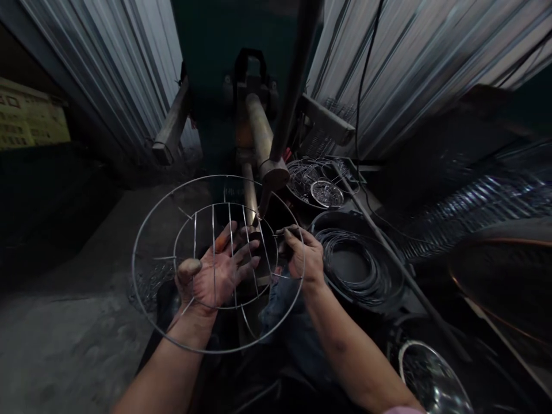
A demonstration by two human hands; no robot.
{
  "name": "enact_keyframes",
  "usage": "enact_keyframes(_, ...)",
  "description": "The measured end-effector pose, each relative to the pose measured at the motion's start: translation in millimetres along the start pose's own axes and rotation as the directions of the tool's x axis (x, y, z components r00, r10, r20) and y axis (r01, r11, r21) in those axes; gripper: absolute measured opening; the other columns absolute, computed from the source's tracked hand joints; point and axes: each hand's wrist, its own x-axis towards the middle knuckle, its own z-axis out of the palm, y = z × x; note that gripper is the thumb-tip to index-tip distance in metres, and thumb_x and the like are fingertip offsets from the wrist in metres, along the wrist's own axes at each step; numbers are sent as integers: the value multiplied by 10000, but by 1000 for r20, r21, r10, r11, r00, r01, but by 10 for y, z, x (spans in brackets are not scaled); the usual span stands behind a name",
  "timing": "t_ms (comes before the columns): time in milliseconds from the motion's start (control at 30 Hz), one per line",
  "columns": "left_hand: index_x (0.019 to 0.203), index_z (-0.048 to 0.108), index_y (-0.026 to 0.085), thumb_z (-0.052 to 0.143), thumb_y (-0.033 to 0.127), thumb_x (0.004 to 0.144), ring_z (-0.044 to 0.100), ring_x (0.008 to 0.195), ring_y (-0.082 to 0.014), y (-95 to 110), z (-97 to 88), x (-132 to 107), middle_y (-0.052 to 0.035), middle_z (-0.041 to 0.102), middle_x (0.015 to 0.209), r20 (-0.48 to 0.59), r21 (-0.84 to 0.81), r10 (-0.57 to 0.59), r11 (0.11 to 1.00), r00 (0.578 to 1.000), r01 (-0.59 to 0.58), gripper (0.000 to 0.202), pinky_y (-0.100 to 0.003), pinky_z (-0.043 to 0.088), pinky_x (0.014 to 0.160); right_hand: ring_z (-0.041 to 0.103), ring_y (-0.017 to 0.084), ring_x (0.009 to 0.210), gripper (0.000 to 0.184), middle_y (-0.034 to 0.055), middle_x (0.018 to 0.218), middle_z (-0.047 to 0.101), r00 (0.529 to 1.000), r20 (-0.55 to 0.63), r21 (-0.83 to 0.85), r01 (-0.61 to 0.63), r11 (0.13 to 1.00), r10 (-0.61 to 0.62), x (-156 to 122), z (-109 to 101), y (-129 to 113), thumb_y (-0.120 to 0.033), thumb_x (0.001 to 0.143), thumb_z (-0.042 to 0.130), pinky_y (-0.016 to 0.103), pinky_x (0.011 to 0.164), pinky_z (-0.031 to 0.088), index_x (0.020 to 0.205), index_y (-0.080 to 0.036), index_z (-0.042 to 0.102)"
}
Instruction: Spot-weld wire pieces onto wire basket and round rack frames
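A round, silvery wire rack (pixel 230 214), two concentric rings crossed by slim parallel bars, lies over the left hand (pixel 222 279), palm up with fingers spread apart. The right hand (pixel 306 256) pinches a short, thin metal wire (pixel 276 234) beside the inner ring. Beyond stands a dull, brass-coloured metal cylinder (pixel 261 129); rightward lies a smooth, dark wire coil (pixel 375 282).

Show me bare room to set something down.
The floor left of the left forearm looks bare, bordered by wire scraps on its right. Right of the right hand it is crowded: coiled wire, a metal bowl, loose wire lengths.
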Motion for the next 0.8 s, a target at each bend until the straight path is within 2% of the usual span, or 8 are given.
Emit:
enact_keyframes(67, 1454, 297, 196, 621, 380, 589, 389, 1305, -393, -34, -24, -9, -163, 390, 1459, -3, 30, 45, 999, 999, -45, 942, -551, 227, 1105, 435, 64, 373, 258, -31, 596, 635, 999, -44, -1, 2, 1000, -2, 62, 128, 70, -327, 544, 818, 216, 374, 327, 721, -190, 689)
enact_keyframes(133, 1450, 303, 224, 613, 407, 595, 399, 1300, -384, -48, -37, -15, -158, 407, 1447, -8, 59, 75, 996, 997, -74, 928, -552, 198, 1112, 439, 65, 407, 275, -31, 607, 629, 999, -50, -25, 13, 1000, -14, 142, 201, 118, -345, 539, 818, 213, 389, 335, 733, -192, 698)
enact_keyframes(233, 1445, 322, 249, 622, 434, 585, 417, 1286, -370, -40, -54, 0, -141, 406, 1452, -7, 77, 101, 992, 995, -100, 929, -540, 204, 1112, 550, 105, 574, 244, -18, 685, 655, 995, -10, -49, 98, 994, -99, 261, 215, 169, -332, 558, 813, 240, 545, 449, 741, -202, 718)
enact_keyframes(300, 1448, 322, 260, 626, 442, 584, 443, 1264, -356, -29, -69, 26, -131, 404, 1456, -9, 77, 114, 991, 993, -113, 934, -530, 231, 1106, 586, 127, 667, 217, -12, 726, 671, 989, 29, -67, 143, 987, -142, 333, 196, 194, -317, 575, 810, 268, 654, 479, 745, -210, 729)
enact_keyframes(367, 1455, 314, 259, 622, 436, 589, 478, 1228, -341, -18, -88, 58, -131, 404, 1457, -11, 68, 122, 990, 992, -121, 936, -521, 270, 1090, 591, 134, 692, 199, -12, 735, 678, 985, 63, -82, 165, 983, -161, 396, 180, 210, -313, 584, 810, 281, 699, 482, 743, -216, 737)
enact_keyframes(467, 1458, 311, 243, 630, 409, 573, 503, 1195, -331, -3, -116, 100, -143, 398, 1459, -8, 51, 127, 991, 992, -127, 955, -510, 309, 1070, 591, 141, 704, 191, -9, 739, 682, 979, 97, -85, 187, 979, -179, 470, 185, 213, -321, 591, 807, 289, 717, 483, 740, -223, 741)
enact_keyframes(667, 1448, 332, 266, 648, 430, 540, 440, 1256, -357, 29, -129, 133, -122, 408, 1455, -37, 73, 139, 988, 990, -136, 975, -528, 271, 1088, 574, 137, 655, 164, -23, 683, 649, 974, 141, -105, 194, 975, -179, 551, 254, 200, -325, 600, 790, 281, 667, 469, 706, -217, 725)
enact_keyframes(800, 1446, 336, 251, 621, 457, 568, 441, 1253, -363, 41, -121, 146, -136, 428, 1436, -65, 65, 152, 987, 986, -148, 945, -540, 273, 1082, 565, 131, 641, 162, -29, 657, 629, 969, 179, -91, 191, 977, -172, 591, 270, 225, -325, 604, 789, 271, 652, 462, 690, -210, 713)
